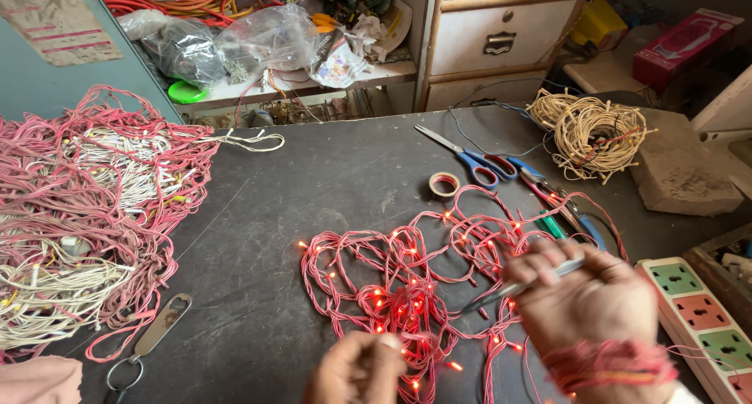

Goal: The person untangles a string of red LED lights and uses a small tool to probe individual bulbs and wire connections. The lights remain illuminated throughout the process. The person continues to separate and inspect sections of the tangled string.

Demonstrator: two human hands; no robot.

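At the far left of the dark grey worktop (pixel 258 216) lies a big tangled heap of pink and white wire strings (pixel 86 216), and near it, toward the near edge, a flat metal bottle opener on a key ring (pixel 153 337). Right of centre a string of pink-wired fairy lights (pixel 423 278) sprawls in loops, its small bulbs glowing red-orange. The left hand (pixel 356 369), low at the near edge, is curled with the fingertips pinched on strands of this lit string. Farther back sit a small roll of tape (pixel 444 185) and blue-handled scissors (pixel 470 159), just beside each other. The right hand (pixel 587 298), a pink thread band on its wrist, is closed around a slim grey pen-like tool (pixel 521 285) whose tip points left into the lit wires. At the far right rests a coil of cream-coloured wire (pixel 595 134), and along the near right edge a white power strip with green and red sockets (pixel 701 322).
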